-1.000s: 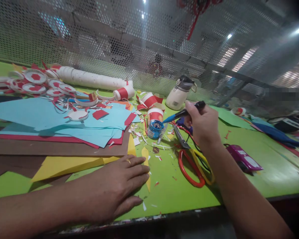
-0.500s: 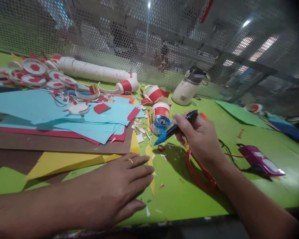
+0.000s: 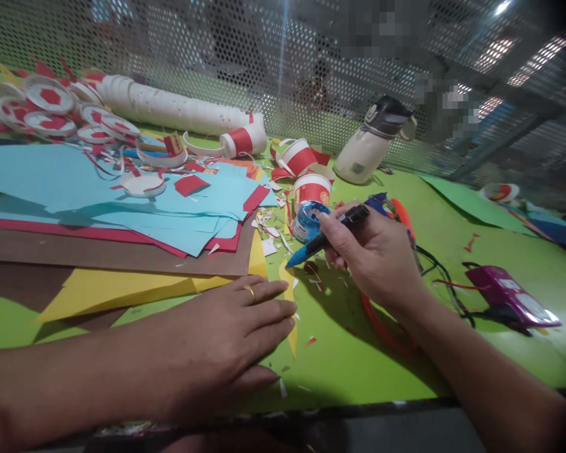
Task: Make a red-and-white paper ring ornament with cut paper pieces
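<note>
Up close: right hand (image 3: pixel 375 258) has its fingers clamped round a black pen with a blue tip (image 3: pixel 327 236), tip angled down just above a yellow paper strip (image 3: pixel 290 302) on the green worktop (image 3: pixel 453 251). Left hand (image 3: pixel 226 346) lies flat, fingers spread, pressing the strip. Blue glue pot (image 3: pixel 307 220) sits just behind the tip, near a red-and-white paper cup (image 3: pixel 312 187).

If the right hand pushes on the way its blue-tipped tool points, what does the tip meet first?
Most likely the yellow paper strip on the table: the right hand aims the tool down-left, tip just above it. The left hand lies further along. Depth is unclear.
</note>
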`<state>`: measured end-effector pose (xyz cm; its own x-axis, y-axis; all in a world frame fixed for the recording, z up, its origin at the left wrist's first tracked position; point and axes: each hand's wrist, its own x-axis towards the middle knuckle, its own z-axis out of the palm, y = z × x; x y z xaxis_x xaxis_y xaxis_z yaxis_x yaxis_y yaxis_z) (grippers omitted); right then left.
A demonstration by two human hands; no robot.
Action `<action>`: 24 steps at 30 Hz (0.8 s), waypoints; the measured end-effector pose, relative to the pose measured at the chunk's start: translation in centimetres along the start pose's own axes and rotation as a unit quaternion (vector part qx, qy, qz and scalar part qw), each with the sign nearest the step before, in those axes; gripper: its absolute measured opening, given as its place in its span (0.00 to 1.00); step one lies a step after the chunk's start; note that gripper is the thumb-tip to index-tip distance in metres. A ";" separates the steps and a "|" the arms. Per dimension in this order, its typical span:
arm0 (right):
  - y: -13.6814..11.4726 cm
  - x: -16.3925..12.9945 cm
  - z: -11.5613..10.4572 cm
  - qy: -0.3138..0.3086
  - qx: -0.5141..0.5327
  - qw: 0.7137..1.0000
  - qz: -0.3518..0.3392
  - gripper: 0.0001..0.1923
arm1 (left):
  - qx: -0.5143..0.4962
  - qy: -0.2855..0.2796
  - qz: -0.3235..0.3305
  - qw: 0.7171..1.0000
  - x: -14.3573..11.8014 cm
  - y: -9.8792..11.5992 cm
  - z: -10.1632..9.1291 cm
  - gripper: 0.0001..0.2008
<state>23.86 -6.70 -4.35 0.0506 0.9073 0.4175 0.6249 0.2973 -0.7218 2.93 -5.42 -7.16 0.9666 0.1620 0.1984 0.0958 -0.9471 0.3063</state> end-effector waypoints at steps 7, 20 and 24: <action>0.1 0.0 0.1 -0.007 0.001 1.000 0.004 0.11 | -0.002 0.003 -0.003 1.000 0.0 0.1 -0.1 0.20; 0.2 0.0 0.2 -0.023 -0.001 1.000 0.002 0.12 | 0.000 0.004 -0.001 1.000 -0.2 0.0 0.2 0.20; 0.2 0.0 0.2 -0.022 -0.011 1.000 -0.002 0.12 | -0.003 0.016 -0.002 1.000 -0.2 -0.1 0.4 0.20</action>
<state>23.84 -6.58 -4.63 0.0129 0.9184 0.3956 0.6419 0.2957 -0.7075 2.85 -5.48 -7.58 0.9580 0.1744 0.2275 0.0978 -0.9450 0.3122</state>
